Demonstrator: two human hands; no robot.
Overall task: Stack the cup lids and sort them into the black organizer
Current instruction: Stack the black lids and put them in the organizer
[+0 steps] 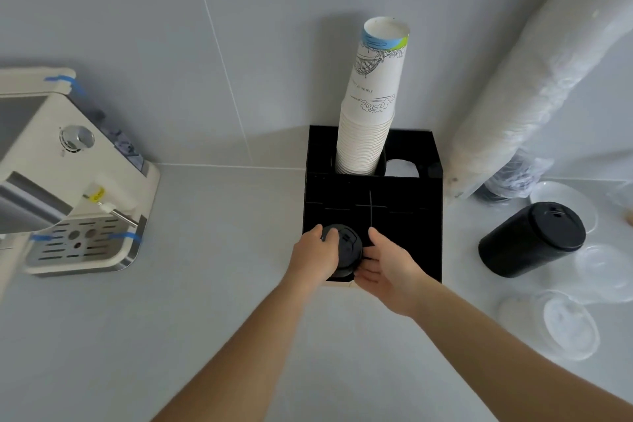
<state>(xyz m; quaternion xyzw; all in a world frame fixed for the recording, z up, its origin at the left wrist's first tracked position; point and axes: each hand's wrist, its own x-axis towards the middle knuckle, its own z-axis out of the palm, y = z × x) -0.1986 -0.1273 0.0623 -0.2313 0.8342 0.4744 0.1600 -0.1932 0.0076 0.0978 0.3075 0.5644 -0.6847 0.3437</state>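
Note:
A black organizer (407, 226) stands on the white counter against the wall. My left hand (315, 255) grips a stack of black cup lids (347, 250) over the organizer's front left compartment. My right hand (385, 267) is open, palm against the stack's right side, fingers spread. A second, larger stack of black lids (531, 238) lies tilted on the counter to the right. Clear lids (568, 327) lie scattered at the right edge.
A tall stack of paper cups (371, 106) rises from the organizer's back left slot, with a white lid (400, 168) beside it. A plastic-wrapped sleeve of lids (534, 79) leans on the right wall. A coffee machine (68, 181) stands at the left.

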